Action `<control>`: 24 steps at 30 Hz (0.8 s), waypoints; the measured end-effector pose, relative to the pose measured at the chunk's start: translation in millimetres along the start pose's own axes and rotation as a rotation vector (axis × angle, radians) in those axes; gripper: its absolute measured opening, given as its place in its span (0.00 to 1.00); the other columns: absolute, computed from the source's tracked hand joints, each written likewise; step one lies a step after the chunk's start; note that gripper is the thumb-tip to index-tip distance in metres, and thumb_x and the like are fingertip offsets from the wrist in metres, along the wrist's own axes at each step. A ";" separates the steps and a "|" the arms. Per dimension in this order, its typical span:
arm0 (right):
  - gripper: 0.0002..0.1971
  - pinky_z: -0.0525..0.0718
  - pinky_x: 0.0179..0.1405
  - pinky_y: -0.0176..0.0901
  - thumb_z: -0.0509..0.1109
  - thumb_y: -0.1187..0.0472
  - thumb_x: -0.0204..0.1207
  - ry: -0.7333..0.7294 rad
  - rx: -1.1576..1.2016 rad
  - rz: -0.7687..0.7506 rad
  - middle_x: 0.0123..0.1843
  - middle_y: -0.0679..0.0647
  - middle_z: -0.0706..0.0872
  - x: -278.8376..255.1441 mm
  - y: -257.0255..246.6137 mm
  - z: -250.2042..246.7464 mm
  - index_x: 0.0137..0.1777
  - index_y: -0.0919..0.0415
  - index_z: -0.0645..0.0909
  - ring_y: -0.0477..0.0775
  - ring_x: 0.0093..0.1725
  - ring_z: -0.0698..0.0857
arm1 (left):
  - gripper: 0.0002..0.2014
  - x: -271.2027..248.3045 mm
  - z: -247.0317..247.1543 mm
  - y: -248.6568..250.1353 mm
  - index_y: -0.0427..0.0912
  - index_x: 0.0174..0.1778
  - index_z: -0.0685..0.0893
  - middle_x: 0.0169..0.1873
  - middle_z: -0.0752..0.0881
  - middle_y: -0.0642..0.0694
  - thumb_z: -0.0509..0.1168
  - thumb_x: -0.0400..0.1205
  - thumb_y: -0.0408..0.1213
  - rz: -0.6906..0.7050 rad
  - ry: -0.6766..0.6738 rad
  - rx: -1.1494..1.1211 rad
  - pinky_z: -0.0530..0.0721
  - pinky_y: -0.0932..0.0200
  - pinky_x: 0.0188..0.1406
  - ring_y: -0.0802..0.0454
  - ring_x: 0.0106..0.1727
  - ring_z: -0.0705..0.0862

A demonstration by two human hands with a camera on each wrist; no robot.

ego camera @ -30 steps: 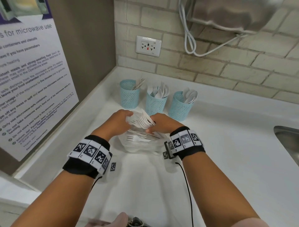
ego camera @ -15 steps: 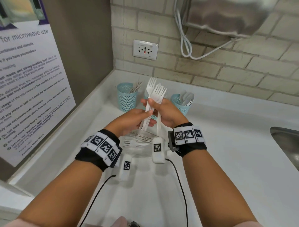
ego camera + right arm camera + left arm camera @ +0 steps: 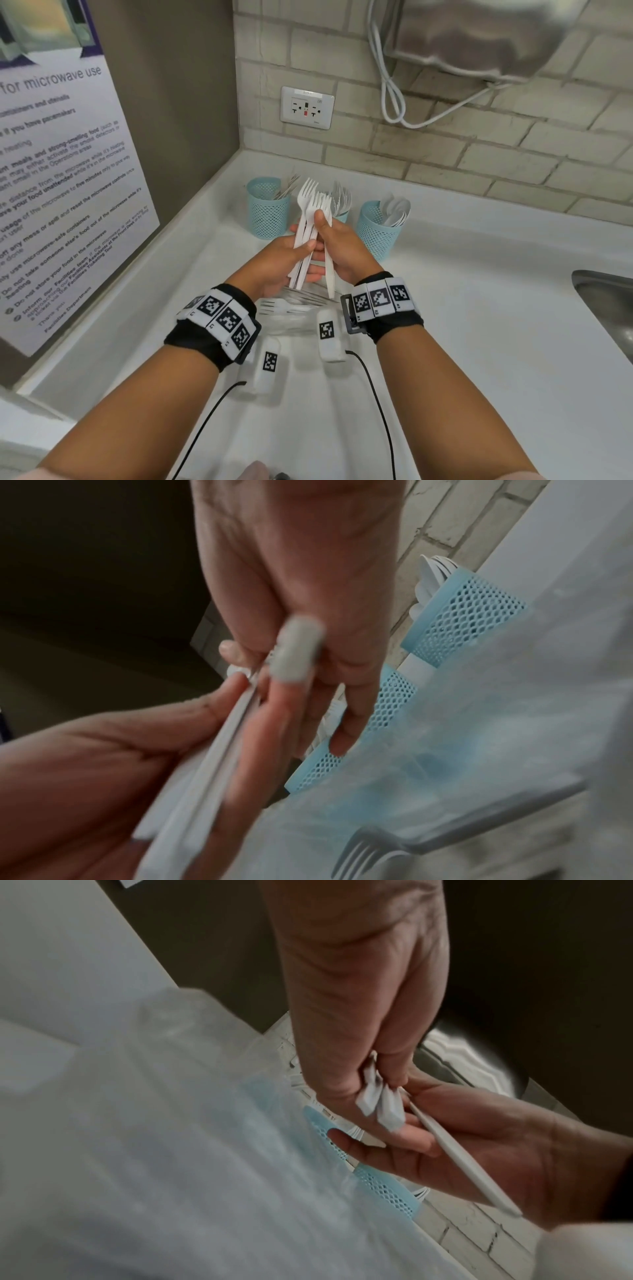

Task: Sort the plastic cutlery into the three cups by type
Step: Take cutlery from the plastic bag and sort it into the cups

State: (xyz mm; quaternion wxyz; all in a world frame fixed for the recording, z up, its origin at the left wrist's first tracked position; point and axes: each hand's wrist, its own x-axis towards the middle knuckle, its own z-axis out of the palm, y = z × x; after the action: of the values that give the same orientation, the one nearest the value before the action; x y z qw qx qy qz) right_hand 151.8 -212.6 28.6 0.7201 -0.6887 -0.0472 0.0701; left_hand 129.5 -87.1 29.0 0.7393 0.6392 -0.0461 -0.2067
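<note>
A bunch of white plastic forks (image 3: 313, 205) stands upright, tines up, just in front of the middle cup. My left hand (image 3: 303, 245) grips the handles from the left and my right hand (image 3: 325, 240) grips them from the right, thumb on the necks. Three blue mesh cups stand at the back: the left cup (image 3: 268, 207) holds thin cutlery I cannot identify, the middle cup (image 3: 342, 216) holds forks and is mostly hidden, the right cup (image 3: 376, 229) holds spoons. In the left wrist view the handle ends (image 3: 377, 1104) stick out below my left hand (image 3: 359, 1001).
A clear plastic bag (image 3: 294, 308) with more forks (image 3: 369, 842) lies on the white counter under my hands. A wall with a notice runs along the left, a brick wall with an outlet (image 3: 306, 108) stands behind, and a steel sink (image 3: 606, 308) is at the right.
Both hands lifted a bunch of forks out of the bag and turned them tines up in front of the cups. Over the last half second they barely moved.
</note>
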 end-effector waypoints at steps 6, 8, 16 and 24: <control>0.13 0.83 0.39 0.30 0.55 0.55 0.86 0.014 -0.197 -0.048 0.41 0.52 0.86 8.6 -1.9 1.4 0.55 0.63 0.78 0.40 0.38 0.86 | 0.12 -2.1 -6.6 2.2 0.40 0.52 0.81 0.43 0.88 0.41 0.54 0.88 0.40 0.020 0.065 -0.020 0.88 0.60 0.38 0.52 0.33 0.90; 0.16 0.81 0.48 0.42 0.52 0.54 0.87 0.025 -0.254 0.011 0.46 0.57 0.87 18.3 -7.7 2.4 0.48 0.61 0.78 0.49 0.45 0.85 | 0.11 -2.1 -14.4 4.0 0.40 0.48 0.80 0.41 0.87 0.41 0.54 0.88 0.40 0.015 0.124 -0.044 0.88 0.61 0.33 0.53 0.30 0.90; 0.13 0.76 0.34 0.40 0.57 0.59 0.85 0.384 -0.394 -0.269 0.34 0.48 0.77 66.3 -53.0 7.2 0.54 0.62 0.82 0.47 0.32 0.76 | 0.08 -3.1 -48.3 7.1 0.43 0.48 0.80 0.31 0.77 0.49 0.58 0.86 0.41 0.049 0.394 -0.040 0.71 0.71 0.17 0.59 0.24 0.73; 0.11 0.82 0.33 0.34 0.58 0.69 0.82 0.490 -0.434 -0.449 0.33 0.51 0.78 101.6 -50.8 35.7 0.63 0.67 0.69 0.52 0.32 0.83 | 0.14 -5.2 -63.9 8.8 0.45 0.49 0.81 0.29 0.72 0.51 0.53 0.87 0.47 0.055 0.472 -0.018 0.65 0.70 0.17 0.59 0.25 0.65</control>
State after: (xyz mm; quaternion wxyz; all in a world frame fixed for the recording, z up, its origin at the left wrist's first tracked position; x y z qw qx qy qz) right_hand 247.9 -162.7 78.1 0.5451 -0.7939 -0.0372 -0.2670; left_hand 148.2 -25.2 27.2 0.7407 0.6615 0.1126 -0.0319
